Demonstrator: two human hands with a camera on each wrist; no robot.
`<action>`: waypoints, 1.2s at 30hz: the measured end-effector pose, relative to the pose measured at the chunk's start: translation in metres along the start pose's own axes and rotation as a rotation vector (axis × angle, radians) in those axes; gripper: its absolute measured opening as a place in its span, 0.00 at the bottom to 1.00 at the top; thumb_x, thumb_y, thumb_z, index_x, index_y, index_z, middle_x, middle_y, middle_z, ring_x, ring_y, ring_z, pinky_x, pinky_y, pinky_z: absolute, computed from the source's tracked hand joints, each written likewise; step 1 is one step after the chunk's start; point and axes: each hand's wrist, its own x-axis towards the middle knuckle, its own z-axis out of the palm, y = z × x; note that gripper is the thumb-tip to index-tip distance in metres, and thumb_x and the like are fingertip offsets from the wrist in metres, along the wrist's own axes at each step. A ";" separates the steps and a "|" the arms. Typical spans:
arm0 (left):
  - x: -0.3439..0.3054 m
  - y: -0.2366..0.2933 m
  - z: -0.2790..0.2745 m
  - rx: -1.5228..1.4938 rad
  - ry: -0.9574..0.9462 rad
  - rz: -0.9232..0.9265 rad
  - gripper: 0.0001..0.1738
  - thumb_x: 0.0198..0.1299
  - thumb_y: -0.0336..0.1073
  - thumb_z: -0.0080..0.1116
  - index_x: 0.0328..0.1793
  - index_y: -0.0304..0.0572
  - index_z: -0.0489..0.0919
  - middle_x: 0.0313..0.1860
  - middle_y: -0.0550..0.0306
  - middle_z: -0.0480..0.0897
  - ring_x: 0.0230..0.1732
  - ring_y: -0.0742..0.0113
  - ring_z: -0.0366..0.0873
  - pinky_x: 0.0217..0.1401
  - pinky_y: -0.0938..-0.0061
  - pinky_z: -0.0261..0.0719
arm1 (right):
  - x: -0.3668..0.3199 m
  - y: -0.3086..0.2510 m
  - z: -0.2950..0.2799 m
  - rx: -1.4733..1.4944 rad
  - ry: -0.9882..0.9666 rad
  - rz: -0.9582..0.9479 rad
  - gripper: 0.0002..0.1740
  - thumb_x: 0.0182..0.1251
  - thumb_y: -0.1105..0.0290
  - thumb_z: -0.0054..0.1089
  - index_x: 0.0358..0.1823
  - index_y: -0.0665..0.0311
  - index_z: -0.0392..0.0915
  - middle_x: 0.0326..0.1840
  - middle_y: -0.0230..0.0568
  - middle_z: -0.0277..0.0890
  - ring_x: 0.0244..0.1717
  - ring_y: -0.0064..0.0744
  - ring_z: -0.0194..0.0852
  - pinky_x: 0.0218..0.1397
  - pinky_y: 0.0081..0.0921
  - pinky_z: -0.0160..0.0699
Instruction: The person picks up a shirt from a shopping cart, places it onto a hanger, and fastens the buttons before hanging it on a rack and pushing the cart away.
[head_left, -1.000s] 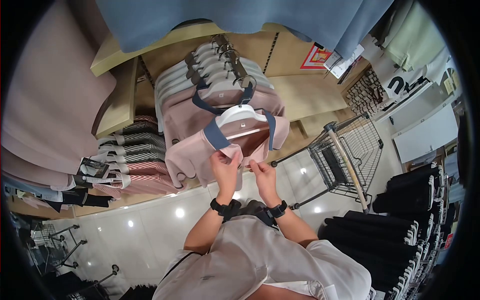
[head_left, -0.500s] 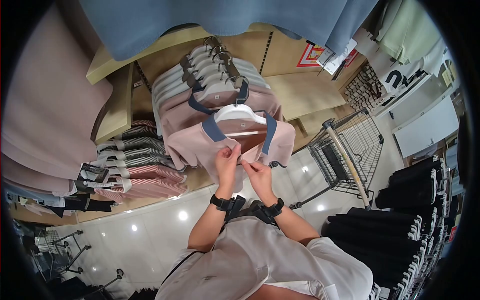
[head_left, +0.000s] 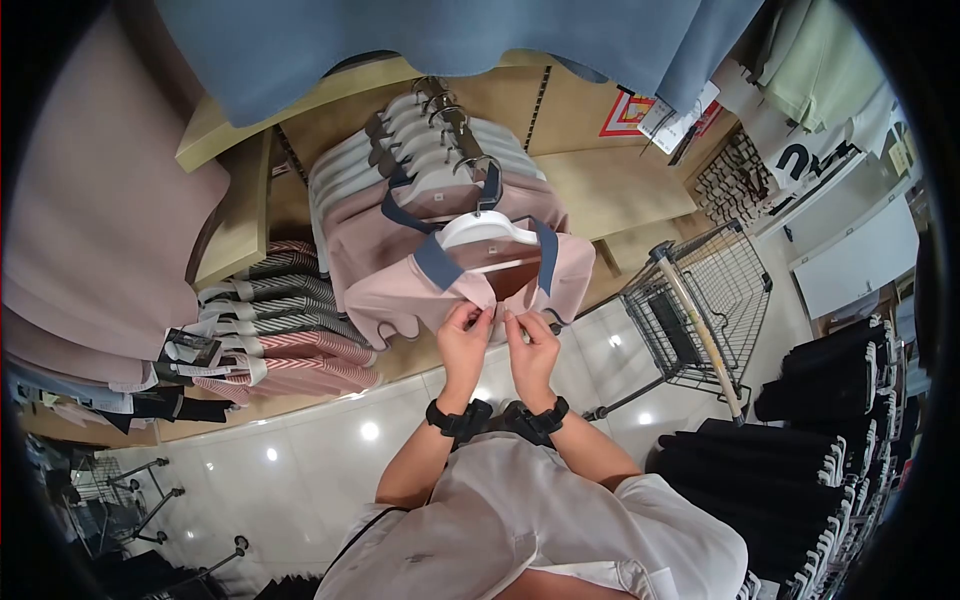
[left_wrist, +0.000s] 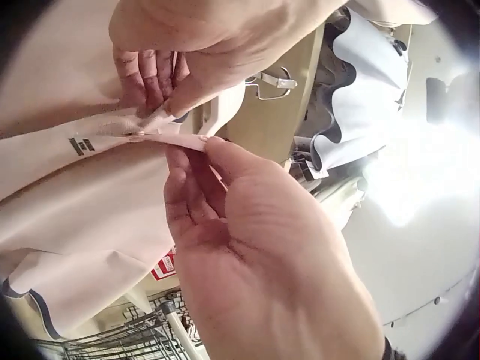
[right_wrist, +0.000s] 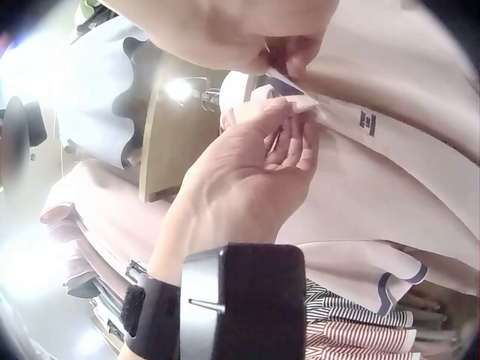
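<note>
A pink polo shirt (head_left: 395,290) with a dark blue collar (head_left: 437,262) hangs on a white hanger (head_left: 488,229) at the front of a rail, its neck spread open. At the lower end of the neck opening, my left hand (head_left: 463,345) pinches one front edge between thumb and fingers. Close beside it my right hand (head_left: 533,352) pinches the other edge. In the left wrist view the two edges meet between the fingertips, above a placket (left_wrist: 37,159) with a small dark printed mark (left_wrist: 81,145). Both wrists wear black straps.
Behind the shirt hang several pale shirts (head_left: 345,165). Striped shirts (head_left: 290,310) hang lower left, and large pink garments (head_left: 90,200) stand left. A blue garment (head_left: 450,40) hangs overhead. A shopping cart (head_left: 700,320) stands right, near racks of black clothes (head_left: 755,470).
My hands have come together at the neck opening, then settled side by side with fingertips closer. The shirt's front edges, apart earlier, now nearly meet. The shirt has shifted slightly right.
</note>
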 end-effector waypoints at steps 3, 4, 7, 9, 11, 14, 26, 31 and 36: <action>-0.002 -0.005 0.004 0.060 -0.010 0.115 0.08 0.56 0.26 0.65 0.40 0.28 0.80 0.36 0.57 0.82 0.35 0.74 0.79 0.39 0.81 0.76 | -0.001 0.004 0.003 0.047 0.005 0.013 0.09 0.64 0.75 0.63 0.29 0.75 0.76 0.23 0.35 0.70 0.27 0.20 0.64 0.32 0.19 0.66; -0.002 -0.005 0.005 0.050 -0.008 0.136 0.08 0.56 0.25 0.65 0.40 0.28 0.80 0.37 0.56 0.82 0.35 0.73 0.79 0.40 0.80 0.77 | -0.001 0.007 0.004 0.047 0.005 0.014 0.09 0.64 0.75 0.63 0.29 0.75 0.76 0.23 0.35 0.70 0.27 0.20 0.64 0.32 0.19 0.66; -0.003 0.004 0.007 0.033 0.006 0.112 0.08 0.55 0.25 0.66 0.39 0.28 0.80 0.36 0.55 0.82 0.34 0.73 0.79 0.40 0.79 0.77 | -0.001 0.013 0.003 0.037 -0.003 0.058 0.09 0.65 0.75 0.63 0.31 0.75 0.77 0.24 0.34 0.71 0.28 0.19 0.65 0.33 0.19 0.67; -0.003 0.007 0.006 0.077 -0.006 0.101 0.08 0.55 0.26 0.66 0.39 0.28 0.80 0.35 0.55 0.82 0.35 0.73 0.79 0.40 0.79 0.77 | 0.002 0.012 0.002 0.052 -0.010 0.102 0.06 0.62 0.77 0.64 0.32 0.74 0.78 0.28 0.41 0.76 0.28 0.27 0.71 0.34 0.23 0.72; -0.004 0.008 0.007 0.121 -0.018 0.086 0.09 0.55 0.26 0.66 0.39 0.28 0.81 0.34 0.55 0.82 0.35 0.73 0.79 0.40 0.78 0.77 | 0.002 0.014 0.002 0.062 -0.005 0.108 0.06 0.63 0.77 0.63 0.33 0.74 0.79 0.29 0.41 0.77 0.28 0.27 0.72 0.35 0.23 0.72; -0.005 0.008 0.007 0.146 -0.025 0.073 0.08 0.55 0.27 0.66 0.39 0.28 0.81 0.33 0.54 0.83 0.35 0.72 0.79 0.40 0.78 0.77 | 0.002 0.015 0.001 0.067 -0.002 0.119 0.06 0.63 0.76 0.62 0.34 0.74 0.79 0.30 0.42 0.78 0.29 0.27 0.72 0.35 0.23 0.72; -0.012 0.017 0.007 0.288 0.004 0.362 0.07 0.49 0.22 0.65 0.37 0.32 0.84 0.31 0.51 0.81 0.32 0.58 0.80 0.36 0.71 0.76 | -0.001 0.016 0.005 0.075 -0.024 0.085 0.06 0.62 0.76 0.63 0.36 0.73 0.81 0.33 0.45 0.81 0.31 0.31 0.77 0.37 0.24 0.75; -0.007 0.012 0.006 0.328 0.028 0.418 0.08 0.48 0.22 0.66 0.37 0.31 0.84 0.31 0.51 0.80 0.30 0.58 0.79 0.35 0.71 0.76 | 0.004 0.016 0.011 0.071 -0.001 0.032 0.06 0.62 0.76 0.63 0.36 0.73 0.81 0.34 0.46 0.82 0.32 0.32 0.79 0.36 0.24 0.75; -0.005 0.005 0.003 0.290 0.013 0.383 0.08 0.45 0.22 0.66 0.35 0.32 0.85 0.30 0.51 0.81 0.30 0.55 0.79 0.34 0.68 0.76 | 0.008 0.020 0.003 0.077 -0.109 0.063 0.09 0.62 0.73 0.64 0.36 0.74 0.81 0.35 0.48 0.82 0.31 0.32 0.79 0.36 0.24 0.75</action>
